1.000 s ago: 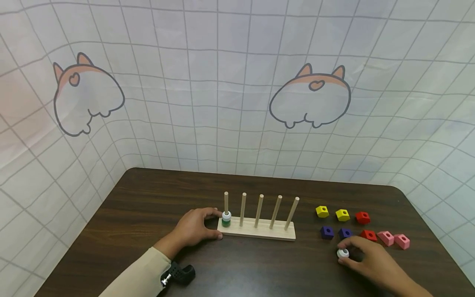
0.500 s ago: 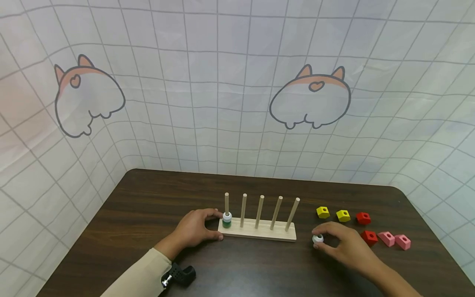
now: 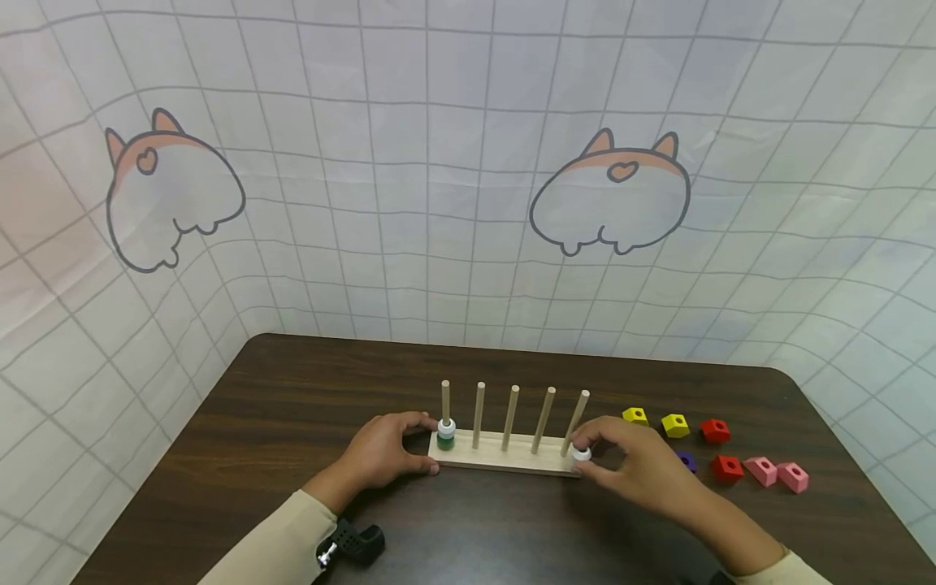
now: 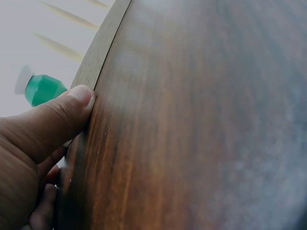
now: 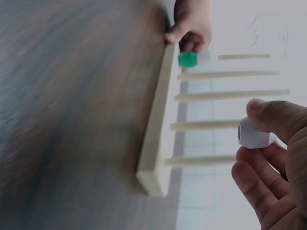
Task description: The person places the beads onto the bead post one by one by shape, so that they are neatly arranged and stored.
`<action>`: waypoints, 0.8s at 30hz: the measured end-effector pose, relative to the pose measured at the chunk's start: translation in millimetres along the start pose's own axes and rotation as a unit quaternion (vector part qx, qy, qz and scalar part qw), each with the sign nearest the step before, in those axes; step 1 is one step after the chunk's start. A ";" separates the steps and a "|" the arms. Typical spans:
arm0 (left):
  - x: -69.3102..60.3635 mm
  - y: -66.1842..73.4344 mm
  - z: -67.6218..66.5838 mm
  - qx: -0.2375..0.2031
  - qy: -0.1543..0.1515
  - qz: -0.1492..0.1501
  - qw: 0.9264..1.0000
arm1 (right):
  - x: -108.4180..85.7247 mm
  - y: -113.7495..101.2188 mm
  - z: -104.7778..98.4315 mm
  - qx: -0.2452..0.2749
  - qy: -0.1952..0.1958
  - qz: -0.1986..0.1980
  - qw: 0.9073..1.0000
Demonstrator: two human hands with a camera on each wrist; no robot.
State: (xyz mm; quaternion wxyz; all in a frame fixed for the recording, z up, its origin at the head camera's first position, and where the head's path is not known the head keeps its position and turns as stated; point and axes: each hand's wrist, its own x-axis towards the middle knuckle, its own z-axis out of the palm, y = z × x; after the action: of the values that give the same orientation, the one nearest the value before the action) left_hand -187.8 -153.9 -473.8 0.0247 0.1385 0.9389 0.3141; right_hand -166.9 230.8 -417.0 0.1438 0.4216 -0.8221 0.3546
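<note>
A pale wooden base [image 3: 504,453] with several upright pegs stands on the table. Its leftmost peg carries a green bead [image 3: 445,443] with a white bead [image 3: 446,428] on top. My left hand [image 3: 382,452] grips the base's left end; in the left wrist view its thumb [image 4: 72,103] presses the front edge. My right hand [image 3: 643,467] pinches a white bead [image 3: 581,455] between thumb and finger at the base's right end. In the right wrist view that bead [image 5: 254,135] is off the pegs, close to their tips.
Right of the base lie two yellow blocks [image 3: 675,425], two red blocks [image 3: 727,469] and two pink blocks [image 3: 793,477]. A purple block [image 3: 687,461] shows partly behind my right hand. A grid-patterned cloth [image 3: 453,203] hangs behind the table.
My right hand has carried the white bead leftward from beside the blocks to the base's right end. The left hand has stayed at the left end.
</note>
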 end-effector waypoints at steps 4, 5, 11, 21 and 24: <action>-0.2 -0.4 0.3 0.000 0.001 0.000 1.000 | 13.3 -8.7 -0.7 0.027 -0.005 -0.012 1.000; -0.4 -0.4 0.3 0.000 0.001 0.000 1.000 | 16.3 -10.9 -1.1 0.032 -0.006 -0.010 0.999; -1.0 0.4 0.3 0.000 0.001 0.001 1.000 | 31.9 -24.2 -4.1 0.055 -0.005 -0.008 0.998; -1.3 1.1 0.0 0.000 0.002 -0.002 1.000 | 56.3 -37.2 -6.5 0.048 -0.001 -0.060 0.997; -1.0 0.6 0.0 0.001 0.002 0.002 1.000 | 64.1 -40.0 -6.9 0.044 0.003 -0.060 0.997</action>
State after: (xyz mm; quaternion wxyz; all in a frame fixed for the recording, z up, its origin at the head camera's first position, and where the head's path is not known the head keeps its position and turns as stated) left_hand -186.8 -153.7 -473.5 0.0220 0.1394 0.9392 0.3131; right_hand -174.2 182.0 -359.3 0.1487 0.4754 -0.7782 0.3824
